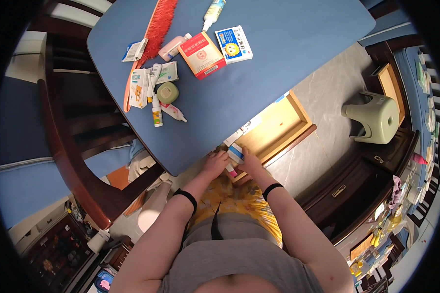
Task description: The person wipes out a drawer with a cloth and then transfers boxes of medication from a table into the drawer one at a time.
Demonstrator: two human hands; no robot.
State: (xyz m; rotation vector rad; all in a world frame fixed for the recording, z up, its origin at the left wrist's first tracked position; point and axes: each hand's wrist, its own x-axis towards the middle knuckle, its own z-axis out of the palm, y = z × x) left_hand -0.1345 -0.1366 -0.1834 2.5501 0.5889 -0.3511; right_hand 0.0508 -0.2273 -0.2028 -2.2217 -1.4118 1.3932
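An open wooden drawer [275, 126] juts out from under the blue-topped table. Inside its near end lies a small blue-and-white box [236, 153], with my right hand [250, 162] gripping its right end. My left hand [217, 163] is at the drawer's left side, fingers curled close to the box's other end; what its fingertips touch is hidden. A tube with a pink cap [231, 170] lies between my hands. Beyond the box are a white carton [233, 137] and a printed packet [250, 125], partly under the table edge.
On the blue tabletop [271, 80] are a red-and-cream medicine box [201, 55], a blue-and-white carton [234, 44], a pink bottle [174, 47], a green round container [167, 92], several tubes and a red duster [161, 27]. A dark wooden chair [73, 175] stands left, a green stool [376, 117] right.
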